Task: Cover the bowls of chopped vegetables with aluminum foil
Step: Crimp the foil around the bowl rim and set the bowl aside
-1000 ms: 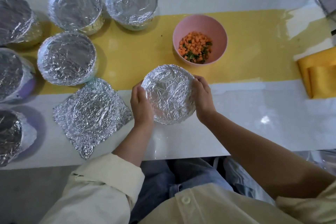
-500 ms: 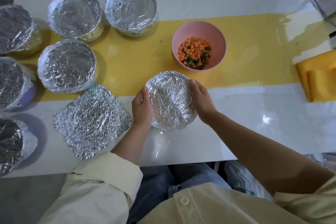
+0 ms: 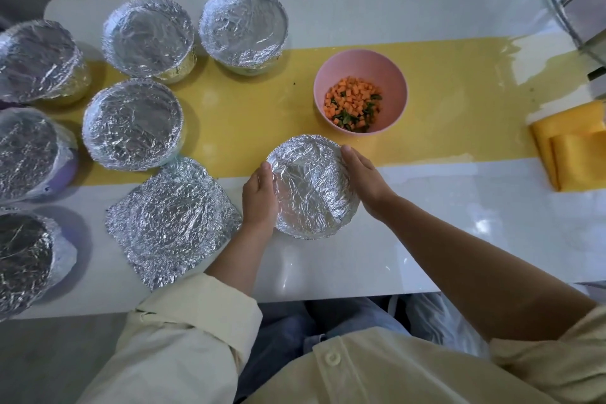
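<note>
Left hand (image 3: 260, 197): cupped against the left side of the foil-wrapped bowl (image 3: 313, 187), fingers curled round its rim; grasping.
Right hand (image 3: 364, 180): wrapped on the right side of the same bowl, thumb tip at the far rim, palm along the wall; grasping.
Foil-wrapped bowl: between my two hands near the front middle of the worktop (image 3: 459, 223). Its far edge is over the yellow strip (image 3: 246, 102) and its near part over the white surface. The foil is crinkled and folded down all round. I cannot tell whether it rests on the worktop or is lifted.
Pink bowl (image 3: 360, 64): uncovered, upright on the yellow strip, just beyond the wrapped bowl and apart from it.
Chopped vegetables (image 3: 354, 103): orange cubes with green bits, in the bottom of the pink bowl.
Loose foil sheet (image 3: 172, 223): flat and creased, with a round dent in it, just left of my left hand.
Covered bowls (image 3: 131, 123): six, grouped at the left end, all capped in foil.
Yellow cloth (image 3: 574, 147): folded, at the right edge.
</note>
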`<state>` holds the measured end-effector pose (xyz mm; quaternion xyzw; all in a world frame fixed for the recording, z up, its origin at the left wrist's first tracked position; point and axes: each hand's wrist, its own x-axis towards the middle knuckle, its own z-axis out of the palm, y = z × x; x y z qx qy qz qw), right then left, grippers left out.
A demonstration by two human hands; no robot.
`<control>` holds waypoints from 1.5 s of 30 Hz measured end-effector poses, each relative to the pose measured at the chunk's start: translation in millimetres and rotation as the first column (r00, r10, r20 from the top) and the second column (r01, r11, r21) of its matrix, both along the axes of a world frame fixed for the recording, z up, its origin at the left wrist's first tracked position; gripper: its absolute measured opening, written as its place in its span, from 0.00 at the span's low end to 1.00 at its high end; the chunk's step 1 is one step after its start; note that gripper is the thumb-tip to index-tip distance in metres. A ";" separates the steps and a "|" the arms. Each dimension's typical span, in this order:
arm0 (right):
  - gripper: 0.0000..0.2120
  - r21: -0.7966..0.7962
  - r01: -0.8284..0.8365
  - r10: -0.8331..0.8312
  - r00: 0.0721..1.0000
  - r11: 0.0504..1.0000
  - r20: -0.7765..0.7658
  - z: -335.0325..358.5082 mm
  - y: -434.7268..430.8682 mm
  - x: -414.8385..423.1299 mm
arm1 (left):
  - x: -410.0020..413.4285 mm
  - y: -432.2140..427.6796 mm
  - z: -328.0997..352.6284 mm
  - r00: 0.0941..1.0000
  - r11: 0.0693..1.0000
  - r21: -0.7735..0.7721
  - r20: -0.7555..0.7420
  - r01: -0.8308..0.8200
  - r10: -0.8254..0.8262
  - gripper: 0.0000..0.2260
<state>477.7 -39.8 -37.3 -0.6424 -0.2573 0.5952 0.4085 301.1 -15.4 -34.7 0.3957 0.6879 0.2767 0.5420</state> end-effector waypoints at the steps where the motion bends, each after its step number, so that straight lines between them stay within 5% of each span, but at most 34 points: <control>1: 0.18 0.007 0.005 -0.004 1.000 1.000 -0.010 0.9 -1.1 0.2 | 0.2 -1.7 3.6 1.000 1.000 -0.005 0.019 -0.019 0.019 0.16; 8: 0.22 0.057 0.149 -0.160 0.922 0.987 0.352 5.7 -35.7 -10.2 | -23.6 -27.0 7.4 0.988 0.997 -0.080 -0.151 0.006 -0.018 0.27; 10: 0.22 0.079 0.179 -0.195 0.914 0.981 0.356 10.3 -43.0 -16.5 | -29.2 -27.4 8.2 0.979 0.999 -0.037 -0.205 -0.007 -0.001 0.28; 15: 0.20 0.051 0.292 -0.294 0.912 0.955 0.287 13.2 -59.0 -46.3 | -18.2 -28.4 19.8 0.995 0.988 0.129 -0.060 0.085 -0.078 0.20; 18: 0.17 0.041 0.317 -0.313 0.892 0.947 0.327 9.6 -62.0 -57.0 | -11.4 -32.3 19.9 0.981 0.985 0.118 -0.165 0.125 -0.104 0.19; 28: 0.12 0.010 0.122 -0.116 0.907 0.992 0.405 16.8 -65.6 -40.6 | -13.8 -32.4 10.3 0.980 0.994 0.040 -0.175 0.099 -0.091 0.15; 45: 0.18 -0.094 0.034 0.040 0.727 0.995 0.686 12.7 -57.3 -37.1 | -14.3 -33.3 10.9 0.908 0.980 0.092 -0.401 0.174 -0.123 0.19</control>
